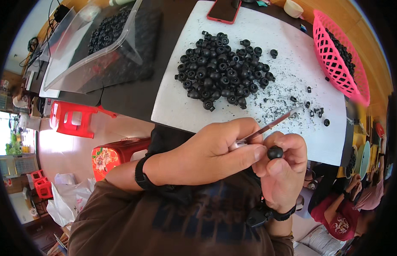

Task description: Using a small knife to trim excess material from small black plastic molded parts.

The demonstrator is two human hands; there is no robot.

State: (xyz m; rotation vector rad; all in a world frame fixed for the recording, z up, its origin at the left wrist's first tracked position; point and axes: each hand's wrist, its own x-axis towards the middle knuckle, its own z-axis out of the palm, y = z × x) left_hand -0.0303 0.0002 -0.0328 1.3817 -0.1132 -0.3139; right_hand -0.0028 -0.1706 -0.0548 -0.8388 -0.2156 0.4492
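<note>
My left hand (215, 151) is closed around a slim knife (273, 123), its narrow blade pointing up and to the right over the white board (181, 111). A small round black rubber-like part (275, 152) is pinched between the fingers of my right hand (286, 170). The tip of my left thumb comes up close beside this part; whether it touches is hard to tell. Beyond my hands lies a heap of similar black parts (224, 70), rounded with small holes and stubs. Small black offcuts (313, 112) and dark crumbs lie scattered right of the heap.
A pink mesh basket (331, 66) holding black pieces stands at the far right. At the far left is a clear plastic bin (85, 81) with more black parts. A red-edged phone (224, 10) lies at the board's far edge. Red stools (72, 119) stand left; people (341, 213) sit right.
</note>
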